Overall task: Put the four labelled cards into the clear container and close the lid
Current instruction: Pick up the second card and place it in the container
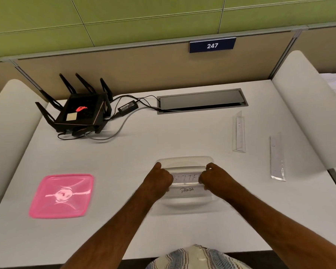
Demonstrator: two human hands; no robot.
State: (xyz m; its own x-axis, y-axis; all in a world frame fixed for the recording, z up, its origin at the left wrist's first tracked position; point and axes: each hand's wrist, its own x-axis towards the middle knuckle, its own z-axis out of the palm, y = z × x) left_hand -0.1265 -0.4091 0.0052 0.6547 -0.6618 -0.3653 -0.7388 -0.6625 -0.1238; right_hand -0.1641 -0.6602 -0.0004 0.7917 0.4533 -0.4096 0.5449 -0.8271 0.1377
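Observation:
The clear container [184, 202] stands open on the white desk near its front edge. Inside it lies a card marked PANDA [186, 190]. Above that, a second labelled card [185, 178] with partly hidden writing sits between my hands. My left hand [158, 181] grips its left end and my right hand [214, 178] grips its right end, both with curled fingers over the container. Two more cards in clear sleeves lie at the right: one [239, 132] further back, the other [277, 157] nearer the edge. The pink lid [61, 196] lies flat at the left.
A black router [80, 111] with several antennas, its power brick [128, 107] and cables sit at the back left. A grey cable hatch [201, 100] is set into the desk at the back. White curved dividers [303, 105] flank the desk.

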